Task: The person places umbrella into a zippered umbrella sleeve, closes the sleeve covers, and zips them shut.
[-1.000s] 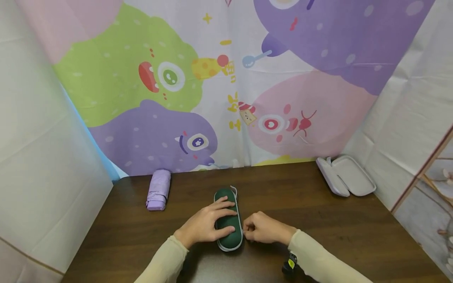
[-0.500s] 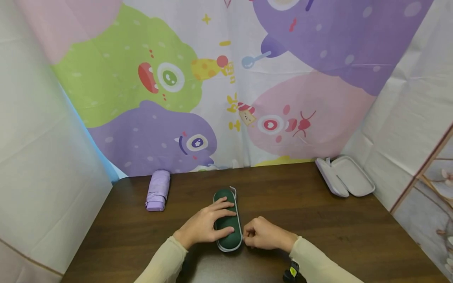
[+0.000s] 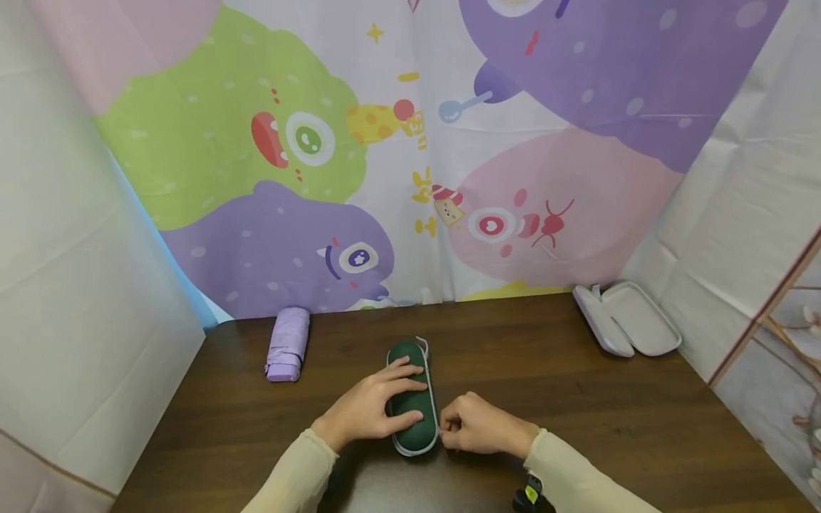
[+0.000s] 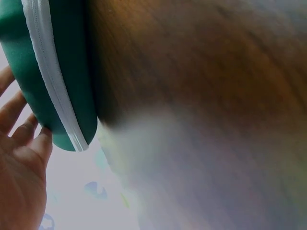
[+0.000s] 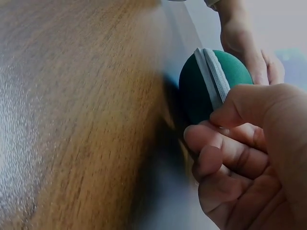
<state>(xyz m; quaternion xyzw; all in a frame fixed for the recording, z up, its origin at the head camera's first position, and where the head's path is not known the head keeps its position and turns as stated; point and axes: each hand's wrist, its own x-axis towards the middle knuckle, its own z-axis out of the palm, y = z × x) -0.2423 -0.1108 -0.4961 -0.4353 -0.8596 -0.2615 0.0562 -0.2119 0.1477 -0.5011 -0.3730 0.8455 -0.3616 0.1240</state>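
A dark green oblong zip case (image 3: 407,405) lies lengthwise on the brown table, with a pale grey zip (image 5: 214,76) round its side. My left hand (image 3: 368,406) rests on top of it from the left, fingers spread across the lid. Beside the near right end of the case is my right hand (image 3: 482,426), its thumb and forefinger pinching a small zip pull (image 5: 223,130), mostly hidden by the fingertips. In the left wrist view the zip looks closed along the visible side of the case (image 4: 79,86). A pale loop (image 3: 424,345) sticks out at the far end.
A lilac folded umbrella (image 3: 287,345) lies at the back left of the table (image 3: 526,356). At the back right sits a pale hard case (image 3: 641,320), spread open. A cartoon-print cloth (image 3: 417,263) hangs behind the table, with white cloth on both sides.
My right hand has shifted slightly toward me along the near right edge of the case, mostly in the first half second. The left hand and the case have hardly moved.
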